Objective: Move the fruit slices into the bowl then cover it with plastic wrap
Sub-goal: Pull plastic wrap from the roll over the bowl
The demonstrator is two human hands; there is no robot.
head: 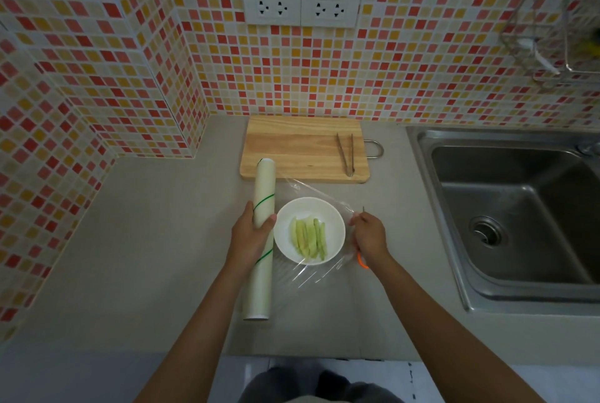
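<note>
A white bowl (309, 207) sits on the counter and holds several pale green fruit slices (308, 238). A sheet of clear plastic wrap (311, 272) is stretched over the bowl from the long white roll (263, 188) on its left. My left hand (251, 233) grips the roll at its middle. My right hand (368, 233) is closed at the sheet's right edge, pinching the film. An orange-handled tool (362, 262) shows under that hand, and a thin metal tip sticks out above the fingers.
A wooden cutting board (292, 149) lies behind the bowl with metal tongs (345, 154) on its right side. A steel sink (513, 207) takes up the right. Tiled walls stand at the back and left, and the counter's front edge is near my body.
</note>
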